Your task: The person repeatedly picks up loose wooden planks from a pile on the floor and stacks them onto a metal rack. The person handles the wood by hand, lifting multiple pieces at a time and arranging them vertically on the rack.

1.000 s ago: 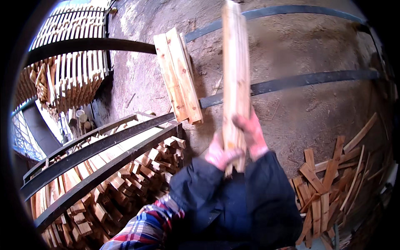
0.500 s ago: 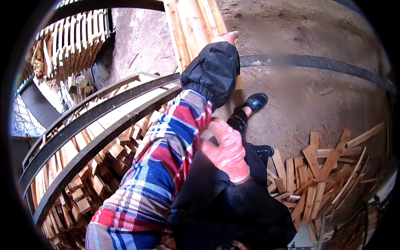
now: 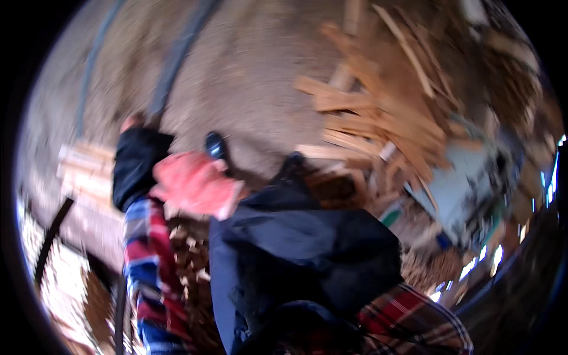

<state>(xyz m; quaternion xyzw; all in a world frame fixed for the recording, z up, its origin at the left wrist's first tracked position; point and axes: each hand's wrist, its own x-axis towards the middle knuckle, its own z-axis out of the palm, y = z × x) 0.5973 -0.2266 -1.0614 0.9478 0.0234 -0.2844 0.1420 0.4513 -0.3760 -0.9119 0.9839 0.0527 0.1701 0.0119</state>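
Note:
My left arm reaches out in a plaid sleeve [image 3: 145,236] with a black cuff cover [image 3: 139,163] over the lower forearm. Only a small blurred part of my left hand [image 3: 131,122] shows past the cover, its fingers hidden. My right hand [image 3: 192,182], in a pinkish-red glove, lies beside the cuff cover and seems to touch it; motion smears its fingers. Beyond and to the left of the left forearm are pale wooden boards [image 3: 86,168]. A black shoe [image 3: 216,145] is just past the right hand.
A loose heap of wooden offcuts [image 3: 384,121] covers the floor at the right, beside a pale blue-grey panel [image 3: 458,183]. Stacked wood pieces [image 3: 192,257] lie below my left forearm. A dark strip [image 3: 180,56] runs across the floor, with a thin blue line [image 3: 92,65] farther left.
The view has swung to the right, so the boards and both hands appear farther left. My right hand has gone from near the left elbow side to beside the black cuff cover.

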